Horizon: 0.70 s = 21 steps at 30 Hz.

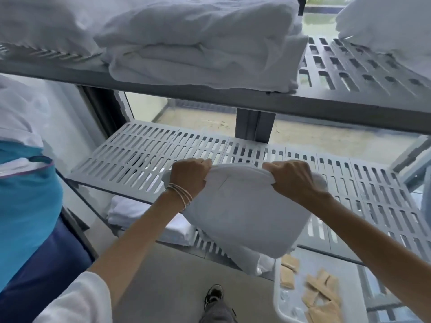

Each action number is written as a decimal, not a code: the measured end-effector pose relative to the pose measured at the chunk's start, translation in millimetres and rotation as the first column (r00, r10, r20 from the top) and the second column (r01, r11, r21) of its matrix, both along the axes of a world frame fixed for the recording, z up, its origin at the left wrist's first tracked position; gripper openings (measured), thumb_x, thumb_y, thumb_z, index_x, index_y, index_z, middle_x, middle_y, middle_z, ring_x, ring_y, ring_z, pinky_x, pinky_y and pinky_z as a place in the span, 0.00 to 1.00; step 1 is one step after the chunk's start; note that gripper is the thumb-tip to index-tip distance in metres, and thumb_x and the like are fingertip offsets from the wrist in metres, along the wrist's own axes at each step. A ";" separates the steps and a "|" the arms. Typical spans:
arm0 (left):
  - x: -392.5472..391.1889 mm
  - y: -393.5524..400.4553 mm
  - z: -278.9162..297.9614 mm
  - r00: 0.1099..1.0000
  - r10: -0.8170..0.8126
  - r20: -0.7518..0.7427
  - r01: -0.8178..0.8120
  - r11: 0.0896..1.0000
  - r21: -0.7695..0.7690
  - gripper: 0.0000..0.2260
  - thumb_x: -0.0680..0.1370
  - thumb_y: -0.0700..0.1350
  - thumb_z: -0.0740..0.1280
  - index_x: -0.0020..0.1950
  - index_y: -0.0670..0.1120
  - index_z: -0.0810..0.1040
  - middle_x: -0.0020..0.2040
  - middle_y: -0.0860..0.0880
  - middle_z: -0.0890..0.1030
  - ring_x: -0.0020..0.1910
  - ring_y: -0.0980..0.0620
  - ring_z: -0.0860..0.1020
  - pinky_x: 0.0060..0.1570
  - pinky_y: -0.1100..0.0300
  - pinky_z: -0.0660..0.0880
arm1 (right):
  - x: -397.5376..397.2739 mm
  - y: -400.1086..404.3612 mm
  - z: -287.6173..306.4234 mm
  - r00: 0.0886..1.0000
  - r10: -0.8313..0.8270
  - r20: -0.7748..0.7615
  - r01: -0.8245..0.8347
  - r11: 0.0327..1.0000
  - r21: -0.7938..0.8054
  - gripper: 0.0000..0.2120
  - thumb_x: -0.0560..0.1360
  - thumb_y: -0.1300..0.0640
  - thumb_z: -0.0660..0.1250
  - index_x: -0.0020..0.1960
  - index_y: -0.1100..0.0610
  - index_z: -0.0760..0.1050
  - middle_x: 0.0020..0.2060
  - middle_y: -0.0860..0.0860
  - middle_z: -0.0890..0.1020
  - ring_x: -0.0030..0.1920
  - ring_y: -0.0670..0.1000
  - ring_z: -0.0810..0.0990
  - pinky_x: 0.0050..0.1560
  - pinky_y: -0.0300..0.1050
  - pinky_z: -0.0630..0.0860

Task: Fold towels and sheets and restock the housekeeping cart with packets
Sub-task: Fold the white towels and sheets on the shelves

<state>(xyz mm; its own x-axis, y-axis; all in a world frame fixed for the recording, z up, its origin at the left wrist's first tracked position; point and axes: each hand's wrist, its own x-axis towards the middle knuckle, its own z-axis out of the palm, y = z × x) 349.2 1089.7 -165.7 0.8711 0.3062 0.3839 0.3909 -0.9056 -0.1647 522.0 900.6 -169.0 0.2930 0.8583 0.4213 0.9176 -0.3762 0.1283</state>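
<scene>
Both hands hold a folded white towel (245,206) over the front edge of the cart's slotted grey middle shelf (144,155). My left hand (189,176) grips the towel's far left corner, and my right hand (291,178) grips its far right corner. The near part of the towel hangs down below the shelf edge. Several tan packets (319,292) lie in a pale tray (279,299) at the lower right.
Folded white linen (198,43) is stacked on the top shelf (349,66), with more at the right (384,24). Folded towels (130,210) lie on the bottom shelf. A blue laundry bag (25,206) hangs at the left. My shoe (213,294) is on the floor.
</scene>
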 end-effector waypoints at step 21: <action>150.1 139.4 -35.8 0.978 0.198 -0.058 -0.196 0.980 0.033 0.12 0.73 0.38 0.60 0.52 0.49 0.78 0.49 0.48 0.82 0.50 0.46 0.80 0.50 0.56 0.73 | 140.6 173.7 -52.2 0.965 -0.252 -0.069 0.224 0.934 -0.280 0.08 0.73 0.60 0.60 0.50 0.55 0.73 0.45 0.57 0.82 0.46 0.61 0.81 0.38 0.43 0.65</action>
